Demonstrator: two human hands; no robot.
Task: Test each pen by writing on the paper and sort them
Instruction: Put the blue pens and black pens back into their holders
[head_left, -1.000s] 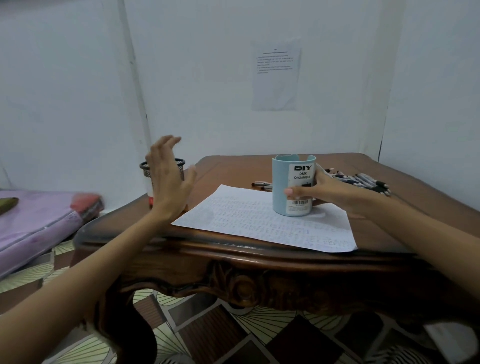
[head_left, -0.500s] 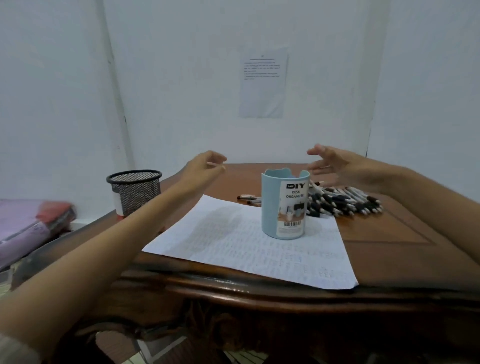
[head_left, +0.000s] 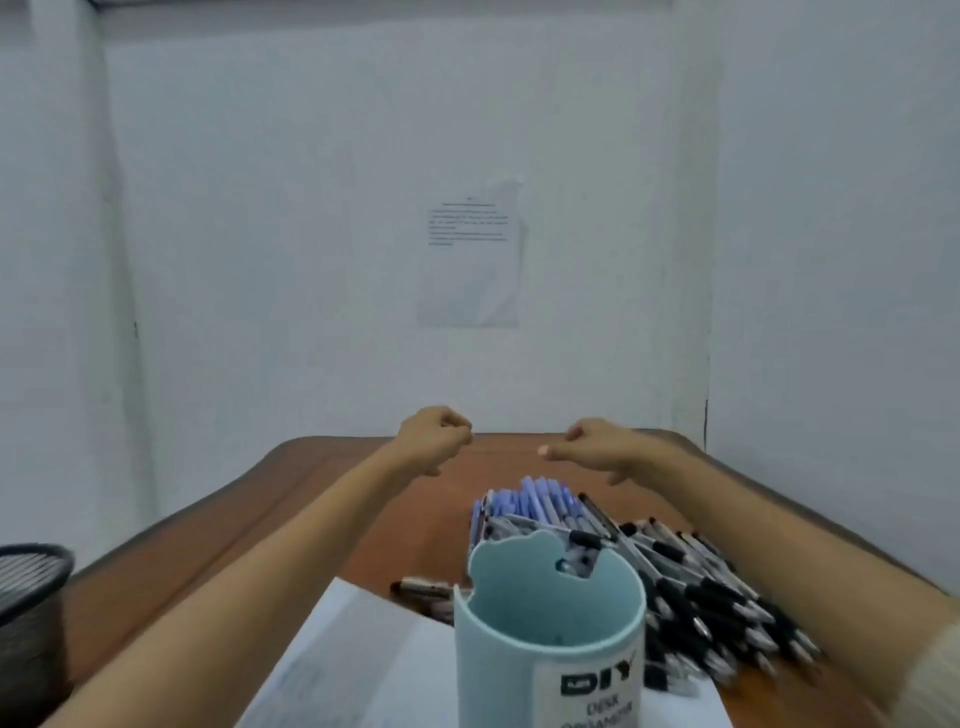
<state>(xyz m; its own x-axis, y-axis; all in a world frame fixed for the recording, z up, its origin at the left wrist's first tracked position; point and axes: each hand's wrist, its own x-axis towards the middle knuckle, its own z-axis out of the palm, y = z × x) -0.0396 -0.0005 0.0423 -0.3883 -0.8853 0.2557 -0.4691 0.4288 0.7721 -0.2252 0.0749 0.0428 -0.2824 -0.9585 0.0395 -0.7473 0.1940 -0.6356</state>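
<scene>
Hovering: left hand (head_left: 435, 441) fisted, right hand (head_left: 597, 450) curled, both empty | pens (head_left: 691, 587): black-white heap, some blue

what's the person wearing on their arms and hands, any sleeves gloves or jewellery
The left hand and right hand are bare: no gloves, rings or watch show. Both forearms are uncovered. Only the right arm shows clothing: a pale cream sleeve at the frame's lower right edge.

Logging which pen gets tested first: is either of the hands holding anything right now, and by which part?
Nothing is held. The left hand and right hand are both curled and empty above the table; the pens lie untouched in their pile.
</scene>
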